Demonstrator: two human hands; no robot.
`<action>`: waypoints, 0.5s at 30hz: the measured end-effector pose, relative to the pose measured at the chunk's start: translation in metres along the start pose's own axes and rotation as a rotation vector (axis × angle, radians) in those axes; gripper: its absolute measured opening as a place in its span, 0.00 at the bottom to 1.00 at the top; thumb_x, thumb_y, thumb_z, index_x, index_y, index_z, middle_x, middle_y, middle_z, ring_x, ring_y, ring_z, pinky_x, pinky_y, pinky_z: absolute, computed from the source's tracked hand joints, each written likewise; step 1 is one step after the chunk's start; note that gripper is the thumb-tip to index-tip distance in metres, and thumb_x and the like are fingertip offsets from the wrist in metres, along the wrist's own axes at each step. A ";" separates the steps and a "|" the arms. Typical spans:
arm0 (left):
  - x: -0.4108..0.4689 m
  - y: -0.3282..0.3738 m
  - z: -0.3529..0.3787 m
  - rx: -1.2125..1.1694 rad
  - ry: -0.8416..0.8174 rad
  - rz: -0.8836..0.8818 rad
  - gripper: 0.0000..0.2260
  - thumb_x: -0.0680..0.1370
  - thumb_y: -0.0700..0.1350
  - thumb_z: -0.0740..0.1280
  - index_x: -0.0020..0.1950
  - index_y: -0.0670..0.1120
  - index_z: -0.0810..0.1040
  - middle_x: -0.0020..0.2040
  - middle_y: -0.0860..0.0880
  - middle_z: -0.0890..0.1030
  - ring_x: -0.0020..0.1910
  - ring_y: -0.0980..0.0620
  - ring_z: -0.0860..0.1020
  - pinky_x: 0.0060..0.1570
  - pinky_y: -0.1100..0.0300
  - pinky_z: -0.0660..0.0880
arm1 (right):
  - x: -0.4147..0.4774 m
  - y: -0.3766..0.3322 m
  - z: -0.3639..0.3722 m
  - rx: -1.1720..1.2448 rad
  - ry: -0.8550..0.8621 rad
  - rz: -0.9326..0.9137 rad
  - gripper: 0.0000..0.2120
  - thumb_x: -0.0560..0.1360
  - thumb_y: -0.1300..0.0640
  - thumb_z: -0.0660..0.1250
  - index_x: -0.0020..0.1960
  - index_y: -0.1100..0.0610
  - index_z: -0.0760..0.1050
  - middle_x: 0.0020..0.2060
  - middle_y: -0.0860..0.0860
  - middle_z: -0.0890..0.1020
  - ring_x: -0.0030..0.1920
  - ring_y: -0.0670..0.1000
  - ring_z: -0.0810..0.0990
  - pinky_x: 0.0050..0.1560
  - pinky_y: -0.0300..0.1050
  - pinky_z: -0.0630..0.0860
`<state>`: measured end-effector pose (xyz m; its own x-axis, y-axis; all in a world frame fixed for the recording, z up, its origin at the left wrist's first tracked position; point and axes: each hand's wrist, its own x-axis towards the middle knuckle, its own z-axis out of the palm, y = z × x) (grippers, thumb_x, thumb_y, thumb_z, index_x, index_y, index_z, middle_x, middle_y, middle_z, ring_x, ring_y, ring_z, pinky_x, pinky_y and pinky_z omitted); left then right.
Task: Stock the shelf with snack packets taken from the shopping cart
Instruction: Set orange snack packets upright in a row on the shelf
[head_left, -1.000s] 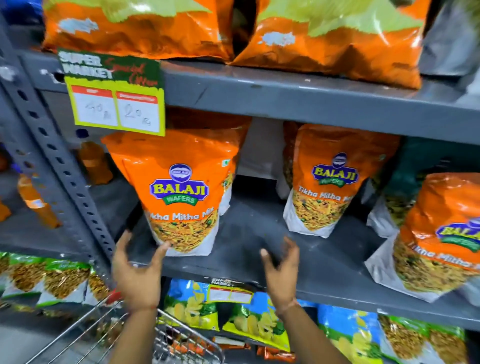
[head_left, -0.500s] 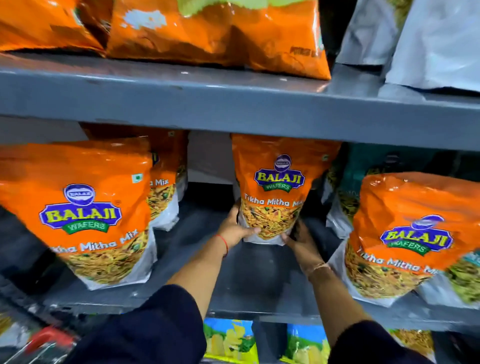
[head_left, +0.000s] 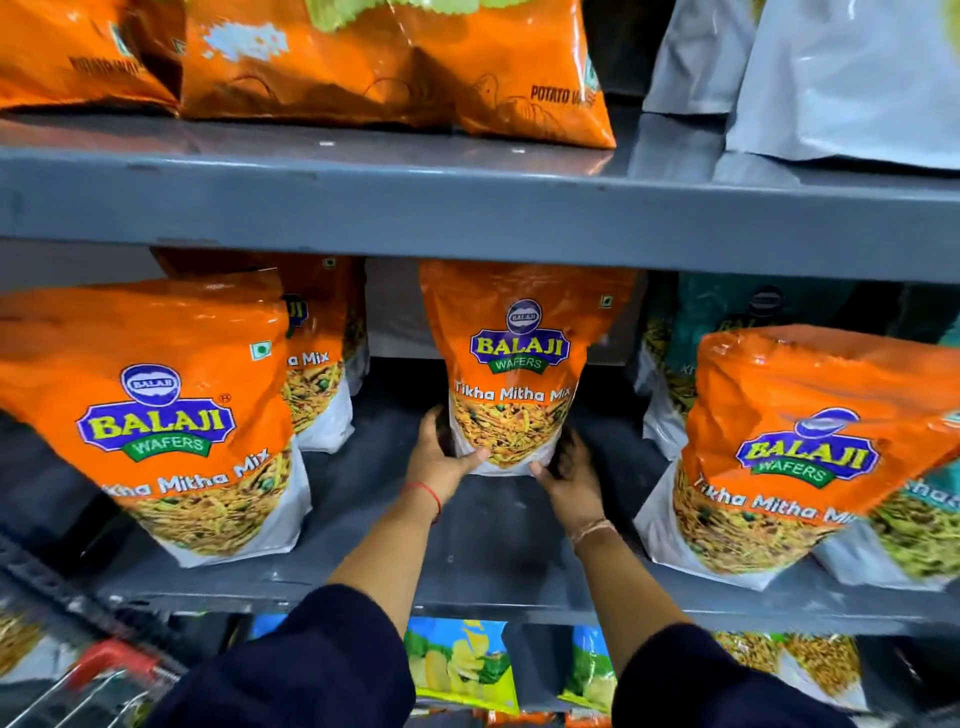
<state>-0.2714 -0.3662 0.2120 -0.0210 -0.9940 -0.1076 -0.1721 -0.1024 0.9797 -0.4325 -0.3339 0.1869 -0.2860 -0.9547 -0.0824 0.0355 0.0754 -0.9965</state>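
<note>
While standing on the grey shelf (head_left: 498, 525), the orange packet (head_left: 514, 364) is gripped by left hand (head_left: 441, 457) and right hand (head_left: 569, 475).

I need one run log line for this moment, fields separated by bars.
step: placing | object: orange Balaji Tikha Mitha Mix packet, upright | left hand: on base | right hand: on base | place: grey metal shelf

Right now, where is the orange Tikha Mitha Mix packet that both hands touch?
The orange Tikha Mitha Mix packet stands upright at the centre back of the grey metal middle shelf, between the left hand and right hand.
</note>
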 end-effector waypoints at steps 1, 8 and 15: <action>-0.011 -0.006 -0.002 0.001 0.053 -0.010 0.37 0.67 0.39 0.74 0.71 0.45 0.58 0.69 0.40 0.69 0.68 0.43 0.68 0.68 0.47 0.65 | -0.008 0.003 0.001 -0.011 0.025 -0.015 0.34 0.71 0.72 0.65 0.72 0.63 0.53 0.71 0.60 0.64 0.70 0.58 0.65 0.72 0.58 0.62; -0.095 -0.036 0.015 0.120 0.206 0.137 0.30 0.66 0.48 0.74 0.65 0.43 0.68 0.66 0.42 0.74 0.65 0.47 0.71 0.66 0.56 0.66 | -0.107 0.025 -0.015 -0.119 0.139 -0.142 0.26 0.70 0.66 0.69 0.66 0.61 0.65 0.62 0.50 0.71 0.63 0.47 0.70 0.65 0.45 0.67; -0.109 -0.014 0.075 0.084 -0.079 0.192 0.32 0.66 0.48 0.74 0.67 0.46 0.67 0.67 0.44 0.73 0.66 0.47 0.70 0.65 0.55 0.67 | -0.152 0.030 -0.101 -0.180 0.622 -0.286 0.11 0.73 0.65 0.67 0.54 0.59 0.72 0.47 0.59 0.74 0.44 0.56 0.74 0.45 0.33 0.74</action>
<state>-0.3407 -0.2537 0.1976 -0.1379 -0.9884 0.0633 -0.2386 0.0951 0.9664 -0.4841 -0.1571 0.1681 -0.7563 -0.6067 0.2447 -0.2662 -0.0563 -0.9623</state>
